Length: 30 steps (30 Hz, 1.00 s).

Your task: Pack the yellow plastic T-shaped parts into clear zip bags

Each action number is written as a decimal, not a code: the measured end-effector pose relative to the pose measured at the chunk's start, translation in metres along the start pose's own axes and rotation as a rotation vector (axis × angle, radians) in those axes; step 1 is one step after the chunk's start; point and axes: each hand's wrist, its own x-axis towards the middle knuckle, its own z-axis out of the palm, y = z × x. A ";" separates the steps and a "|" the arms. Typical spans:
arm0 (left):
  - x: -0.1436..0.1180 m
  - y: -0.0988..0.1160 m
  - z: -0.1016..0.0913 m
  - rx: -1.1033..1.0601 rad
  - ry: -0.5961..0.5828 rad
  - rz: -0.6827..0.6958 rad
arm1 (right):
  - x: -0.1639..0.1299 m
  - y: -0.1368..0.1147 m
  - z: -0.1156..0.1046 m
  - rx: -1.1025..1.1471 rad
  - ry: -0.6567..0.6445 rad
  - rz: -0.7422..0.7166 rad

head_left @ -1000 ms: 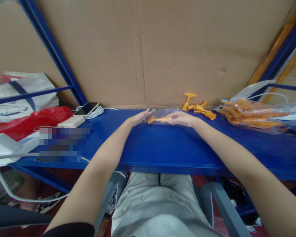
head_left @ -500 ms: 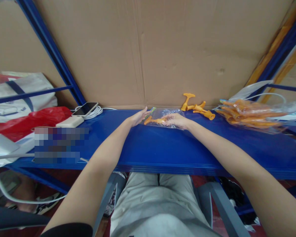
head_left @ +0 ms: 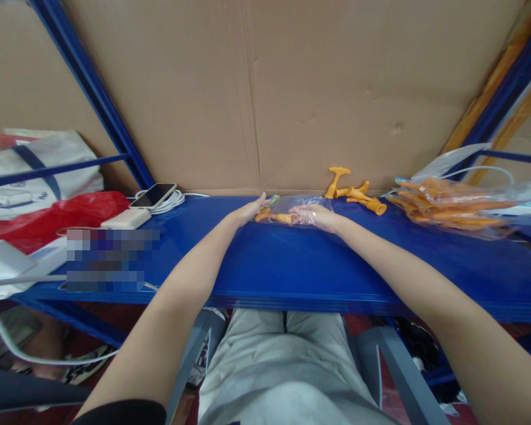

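An orange T-shaped plastic piece [head_left: 279,218] lies inside a clear plastic bag [head_left: 301,201] near the back of the blue table. My left hand [head_left: 251,209] grips the bag's left end, by a green label [head_left: 274,199], with the thumb pointing up. My right hand [head_left: 315,215] is at the bag's right side, its fingers seen through the film and closed around the piece's near end. Whether the whole right hand is inside the bag is hard to make out. Several loose orange pieces [head_left: 356,193] lie to the right, one of them standing upright.
At the far right lies a clear bag of several orange pieces [head_left: 446,203]. To the left are a phone [head_left: 154,195] on a coiled white cable [head_left: 170,199], a white power bank [head_left: 126,219] and a red plastic bag [head_left: 88,206]. A cardboard wall [head_left: 256,106] closes off the back.
The orange piece has shifted slightly left inside the bag, and more of its right end shows. Both hands stay in nearly the same place.
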 end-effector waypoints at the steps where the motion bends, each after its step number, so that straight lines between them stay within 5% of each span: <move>1: 0.002 -0.002 0.001 0.054 0.023 -0.004 | 0.000 -0.001 0.000 0.003 -0.002 0.004; 6: 0.006 -0.007 0.006 0.338 0.058 -0.008 | -0.002 -0.006 -0.003 -0.001 0.021 0.031; 21: 0.003 -0.018 -0.002 0.379 0.011 -0.012 | 0.002 -0.020 -0.057 0.042 0.353 -0.238; 27: 0.004 -0.028 -0.007 0.500 0.072 -0.175 | 0.012 -0.014 -0.105 -0.068 0.726 -0.275; 30: 0.002 -0.032 -0.008 0.542 0.114 -0.253 | 0.009 -0.005 -0.129 -0.470 0.965 -0.197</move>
